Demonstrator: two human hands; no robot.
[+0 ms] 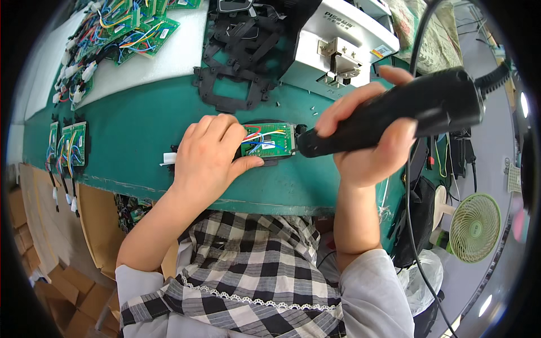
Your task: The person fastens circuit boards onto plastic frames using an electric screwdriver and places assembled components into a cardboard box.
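Observation:
My right hand (363,166) is wrapped round a black electric screwdriver (389,115), held almost level. Its narrow end reaches the right end of a green circuit board (273,141), where the exact contact is too small to make out. The board carries red, yellow, white and blue wires and lies in a black plastic frame (270,162) on the table. Closed over the board's left part is my left hand (208,146), thumb along the near edge and fingers on top. A white connector (169,158) sticks out left of this hand.
Black plastic frames (225,93) are piled behind the board. A white machine (327,50) with a metal mechanism stands back right, near tiny screws (313,108). Wired boards (149,36) lie on white foam (183,53); others (73,145) sit at the left edge. A cable (409,208) hangs at right.

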